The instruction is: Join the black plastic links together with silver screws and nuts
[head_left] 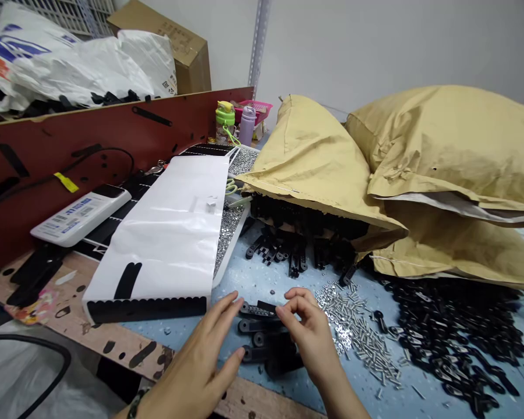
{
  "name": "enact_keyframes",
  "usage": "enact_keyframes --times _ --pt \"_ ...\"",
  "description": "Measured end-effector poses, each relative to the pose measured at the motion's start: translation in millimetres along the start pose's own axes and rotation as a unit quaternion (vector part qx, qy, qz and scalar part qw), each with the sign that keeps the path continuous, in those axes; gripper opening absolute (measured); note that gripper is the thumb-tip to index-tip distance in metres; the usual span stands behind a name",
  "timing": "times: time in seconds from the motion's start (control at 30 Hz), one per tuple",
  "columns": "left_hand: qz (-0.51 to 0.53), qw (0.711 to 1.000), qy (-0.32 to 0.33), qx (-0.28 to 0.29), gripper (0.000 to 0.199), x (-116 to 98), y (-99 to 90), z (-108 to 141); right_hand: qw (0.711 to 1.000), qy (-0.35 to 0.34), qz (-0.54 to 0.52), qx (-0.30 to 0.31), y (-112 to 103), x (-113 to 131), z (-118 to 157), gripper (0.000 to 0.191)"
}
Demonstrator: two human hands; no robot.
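Note:
Several black plastic parts [258,327], long with rounded ends, lie side by side on the blue tabletop in front of me. My left hand [203,343] is at their left ends, fingers stretched and apart, nothing held. Thumb and index finger of my right hand [308,329] pinch a small black strip [266,306] over the farthest part, whose upper face looks ribbed. I cannot tell whether the strip touches that part. Left of the parts lies a white backing sheet [166,227] with black scalloped strips along its near edge and one short black piece above them.
Loose screws [362,337] and a heap of black parts [454,343] spread to the right. Yellow sacks [318,145] stand behind, one open with black parts spilling out. A tray of small metal pieces [232,230] sits partly under the sheet. A red board [113,134] borders the left.

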State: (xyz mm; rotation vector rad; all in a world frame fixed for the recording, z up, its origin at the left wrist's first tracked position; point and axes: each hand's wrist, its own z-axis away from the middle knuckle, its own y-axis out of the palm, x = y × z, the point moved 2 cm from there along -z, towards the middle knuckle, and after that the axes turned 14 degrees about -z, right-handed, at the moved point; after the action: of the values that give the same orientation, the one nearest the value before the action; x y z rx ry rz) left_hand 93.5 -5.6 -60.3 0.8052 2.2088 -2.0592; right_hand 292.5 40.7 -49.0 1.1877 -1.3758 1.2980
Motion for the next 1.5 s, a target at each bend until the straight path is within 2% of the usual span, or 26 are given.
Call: enact_keyframes --times 0.13,0.33,0.53,0.8,0.9,1.0,1.07,1.13,1.2,1.3,1.37,1.5 --pt "-0.115 0.989 0.083 -0.032 0.055 2 8.3 0 1.000 0.016 0.001 0.008 7 -12 -11 0.033" --pt "-0.184 0.976 0.110 -0.031 0.051 2 6.6 -3 0.998 0.052 0.008 0.025 12 -19 -14 0.027" --pt "-0.171 0.979 0.105 -0.040 0.051 1 7.4 -4 0.996 0.072 0.034 0.038 13 -17 -17 0.021" --pt "-0.152 0.984 0.090 -0.018 0.049 -1 10.6 -12 0.986 0.062 0.147 0.053 16 -13 -16 0.023" --pt "-0.138 0.986 0.091 -0.022 0.052 -2 11.1 -14 0.972 0.045 0.224 0.061 19 -11 -20 0.026" --pt "-0.108 0.990 0.092 -0.026 0.054 -4 11.9 -14 0.938 0.045 0.337 0.075 16 -9 -21 0.030" --pt "-0.080 0.993 0.083 -0.013 0.051 -6 12.8 -14 0.922 0.023 0.380 0.068 6 -9 -15 0.029" --pt "-0.046 0.997 0.060 0.007 0.055 -8 14.6 -13 0.933 -0.052 0.353 0.037 -7 -10 0 0.024" --pt "-0.013 0.999 0.038 0.028 0.075 -13 18.7 -12 0.948 -0.131 0.288 -0.005 -19 -17 22 0.030" --pt "0.016 0.998 0.033 0.048 0.108 -25 30.1 -13 0.953 -0.152 0.260 -0.024 -19 -38 52 0.048" --pt "0.018 0.998 0.034 0.043 0.108 -33 39.0 -16 0.949 -0.158 0.273 0.008 -9 -50 62 0.054" --pt "0.019 0.999 0.031 0.025 0.084 -39 50.9 -22 0.927 -0.184 0.301 0.127 7 -56 61 0.057"
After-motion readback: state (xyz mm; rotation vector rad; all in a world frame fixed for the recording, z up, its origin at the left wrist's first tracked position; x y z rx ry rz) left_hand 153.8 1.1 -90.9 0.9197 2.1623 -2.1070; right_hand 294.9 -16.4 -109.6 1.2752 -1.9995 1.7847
